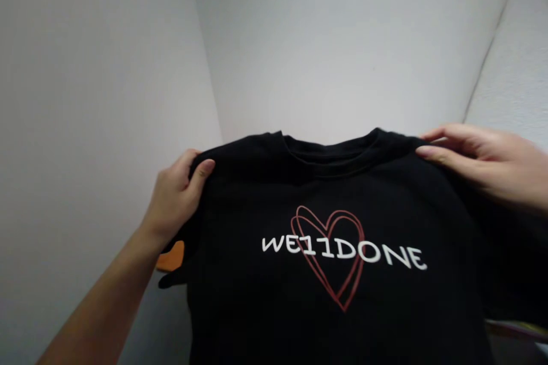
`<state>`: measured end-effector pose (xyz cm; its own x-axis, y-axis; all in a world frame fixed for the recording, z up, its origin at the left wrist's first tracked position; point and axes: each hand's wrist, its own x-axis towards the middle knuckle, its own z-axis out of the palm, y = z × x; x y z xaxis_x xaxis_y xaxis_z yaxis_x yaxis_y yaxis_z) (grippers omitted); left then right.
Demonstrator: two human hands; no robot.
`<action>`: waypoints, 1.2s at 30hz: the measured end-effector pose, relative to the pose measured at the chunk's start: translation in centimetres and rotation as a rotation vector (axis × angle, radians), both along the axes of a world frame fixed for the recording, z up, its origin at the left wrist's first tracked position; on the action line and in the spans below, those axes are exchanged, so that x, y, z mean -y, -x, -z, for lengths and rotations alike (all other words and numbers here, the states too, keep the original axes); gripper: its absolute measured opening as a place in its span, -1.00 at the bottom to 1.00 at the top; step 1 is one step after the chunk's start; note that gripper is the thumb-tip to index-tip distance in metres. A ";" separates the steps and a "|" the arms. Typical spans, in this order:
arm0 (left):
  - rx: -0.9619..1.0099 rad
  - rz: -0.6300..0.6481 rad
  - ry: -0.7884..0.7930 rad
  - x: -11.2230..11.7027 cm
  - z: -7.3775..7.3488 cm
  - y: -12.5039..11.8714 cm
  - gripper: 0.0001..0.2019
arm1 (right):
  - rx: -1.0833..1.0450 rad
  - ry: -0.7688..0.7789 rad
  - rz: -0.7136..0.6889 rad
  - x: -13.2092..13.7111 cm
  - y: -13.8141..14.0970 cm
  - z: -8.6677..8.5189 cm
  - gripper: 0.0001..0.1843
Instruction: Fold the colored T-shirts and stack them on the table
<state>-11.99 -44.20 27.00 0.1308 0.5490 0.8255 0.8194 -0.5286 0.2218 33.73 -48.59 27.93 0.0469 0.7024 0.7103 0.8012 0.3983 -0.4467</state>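
Observation:
A black T-shirt [334, 308] hangs spread out in front of me, its front facing me, with white lettering and a red heart outline across the chest. My left hand [177, 197] is closed on the shirt's left shoulder, thumb on the front of the cloth. My right hand [488, 162] pinches the right shoulder, thumb on the front and fingers behind. The round collar [329, 157] sits between my two hands. The shirt's lower part runs out of the view.
White walls [107, 97] meet in a corner straight ahead. A small orange object [172, 258] shows below my left wrist, partly behind the shirt. A strip of some surface [514, 329] peeks out at the lower right.

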 end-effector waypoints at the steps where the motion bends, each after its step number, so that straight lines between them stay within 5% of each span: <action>1: -0.033 0.010 0.054 -2.2 0.8 -0.4 -0.68 | 0.089 0.045 0.002 -1.8 -0.2 0.5 -0.47; 4: -0.169 -0.085 0.227 -9.0 4.0 -2.7 -0.62 | 0.309 0.112 0.110 -7.6 -0.1 3.3 -0.39; 7: -0.340 -0.140 0.372 -14.1 8.3 -6.1 -0.59 | 0.422 0.160 0.241 -12.5 1.3 8.0 -0.37; 13: -0.577 0.083 0.542 -17.9 18.1 -11.1 -0.51 | 0.499 0.493 0.211 -17.4 3.7 20.0 -0.45; 17: -0.639 0.097 0.653 -19.9 22.2 -11.9 -0.40 | 0.507 0.748 0.218 -19.3 2.8 24.7 -0.24; 27: -0.620 0.050 0.656 -24.8 24.2 -13.2 -0.36 | 0.491 0.742 0.267 -23.4 0.5 26.0 -0.20; 36: -0.641 0.044 0.629 -25.1 24.3 -13.3 -0.43 | 0.483 0.719 0.265 -23.9 0.2 26.6 -0.21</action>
<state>1.27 -19.11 2.65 0.4948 0.8584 0.1351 0.8671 -0.4979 -0.0120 33.51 -24.71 1.34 0.0805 0.9928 0.0888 0.9917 -0.0708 -0.1076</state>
